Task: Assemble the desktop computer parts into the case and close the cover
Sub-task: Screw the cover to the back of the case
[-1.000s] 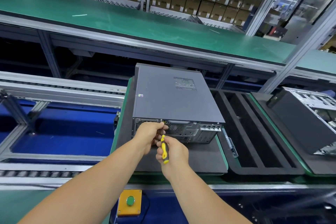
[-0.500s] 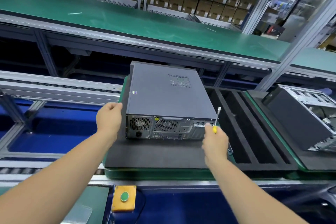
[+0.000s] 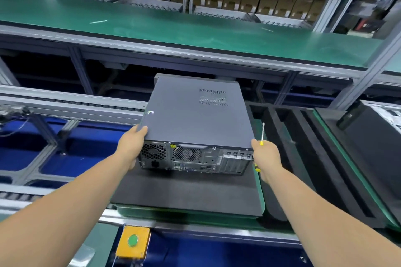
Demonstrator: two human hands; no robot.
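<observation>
A grey desktop computer case (image 3: 195, 115) with its cover closed lies flat, its rear panel of fans and ports facing me, near end lifted off the black foam pad (image 3: 186, 193). My left hand (image 3: 132, 145) grips the case's near left corner. My right hand (image 3: 265, 156) presses on the near right corner while holding a yellow-handled screwdriver (image 3: 262, 134), shaft pointing up.
A black foam tray with long slots (image 3: 303, 158) sits right of the pad, and another open case (image 3: 373, 132) stands at far right. A yellow box with a green button (image 3: 132, 241) is at the near edge. A green conveyor belt (image 3: 173, 28) runs behind.
Both hands left the rear-panel screw and spread to the case's near corners. The right hand kept the screwdriver. The case's near end has risen off the foam pad.
</observation>
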